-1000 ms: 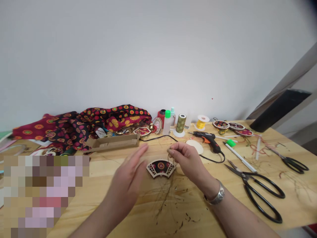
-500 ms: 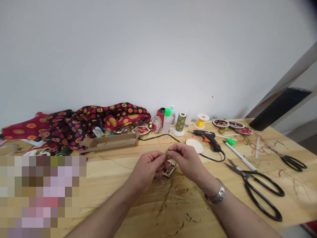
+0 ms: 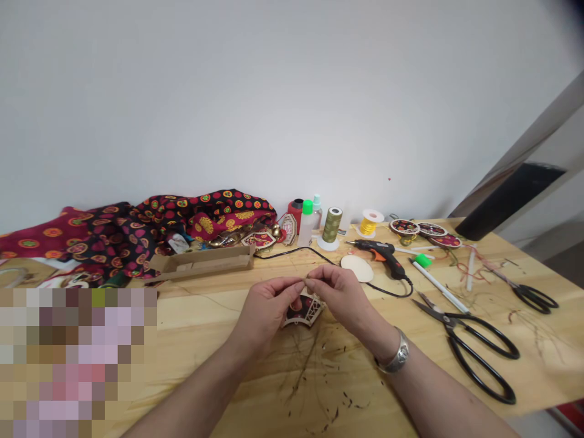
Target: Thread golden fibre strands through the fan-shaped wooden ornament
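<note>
- The left hand (image 3: pixel 269 307) is seen at ctr of the surface (image 3: pixel 205 340), thumb + index tips pressed together on a fine thread (image 3: pixel 305 280); the other fingers are curled under.
- The right hand (image 3: pixel 344 297) is held opposite, fingertips likewise pinched shut on the same thread; the two pinches are nearly touching.
- The thread is too thin to be followed beyond the fingertips.
- A fan-shaped wooden ornament (image 3: pixel 305 310) (pale fretwork, dark red/black inset) is found just below the pinch, btw. both hands, tilted. Its left part is hidden by left-hand fingers. Whether it rests on the surface or hangs can't be told.
- A silver bracelet (image 3: pixel 395 358) is worn on the right wrist.
- Loose thread offcuts (image 3: pixel 303 365) are scattered on the surface just in front of the ornament, camera side.
- A white oval disc (image 3: pixel 358 268) is laid just behind the right hand. A black glue gun (image 3: pixel 382 250) w/ orange trigger is set beside it.
- Large black scissors (image 3: pixel 474 350) are laid open to the right, well apart from the hands; smaller scissors (image 3: pixel 531 296) are seen further right.
- A white pen (image 3: pixel 440 285) w/ green cap is placed btw. glue gun and large black scissors.
- At the back, near the wall, are lined up: olive spool (image 3: pixel 332 226), yellow spool (image 3: pixel 370 224), bottle (image 3: pixel 307 224) w/ green cap, round fabric ornaments (image 3: pixel 426 230).
- Back left: an open cardboard box (image 3: pixel 205 263) is set in front of heaped patterned fabric (image 3: pixel 182 219), red/black.
</note>
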A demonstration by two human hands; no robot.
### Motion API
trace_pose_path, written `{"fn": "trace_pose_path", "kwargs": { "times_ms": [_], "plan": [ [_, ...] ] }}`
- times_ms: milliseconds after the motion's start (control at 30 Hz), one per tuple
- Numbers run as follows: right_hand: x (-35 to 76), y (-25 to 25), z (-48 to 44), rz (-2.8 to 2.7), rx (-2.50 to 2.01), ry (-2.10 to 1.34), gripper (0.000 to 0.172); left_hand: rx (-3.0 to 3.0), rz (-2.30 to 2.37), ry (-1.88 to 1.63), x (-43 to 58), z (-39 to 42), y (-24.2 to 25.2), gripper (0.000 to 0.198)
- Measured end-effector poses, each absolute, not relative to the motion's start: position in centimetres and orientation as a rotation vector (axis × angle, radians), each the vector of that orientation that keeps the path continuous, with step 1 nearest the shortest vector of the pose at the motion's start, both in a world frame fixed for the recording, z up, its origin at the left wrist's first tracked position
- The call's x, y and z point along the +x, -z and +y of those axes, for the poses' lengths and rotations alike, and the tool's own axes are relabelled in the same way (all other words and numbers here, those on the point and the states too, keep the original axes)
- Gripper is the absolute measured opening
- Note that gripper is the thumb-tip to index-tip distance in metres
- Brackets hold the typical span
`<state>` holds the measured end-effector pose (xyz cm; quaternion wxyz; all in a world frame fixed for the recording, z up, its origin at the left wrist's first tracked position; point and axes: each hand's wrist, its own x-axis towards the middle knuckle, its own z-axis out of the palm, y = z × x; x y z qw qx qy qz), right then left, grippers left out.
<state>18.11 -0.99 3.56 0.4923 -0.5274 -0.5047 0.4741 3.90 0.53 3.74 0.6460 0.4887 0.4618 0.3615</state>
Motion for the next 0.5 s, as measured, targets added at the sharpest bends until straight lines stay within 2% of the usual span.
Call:
{"fn": "trace_pose_path", "kwargs": {
  "times_ms": [500],
  "plan": [
    [18.35, -3.37, -0.96, -1.304, -1.279, -1.127, 0.007, 1.069, 1.049, -0.789, 3.64, 0.65, -4.06, 0.015]
  ]
}}
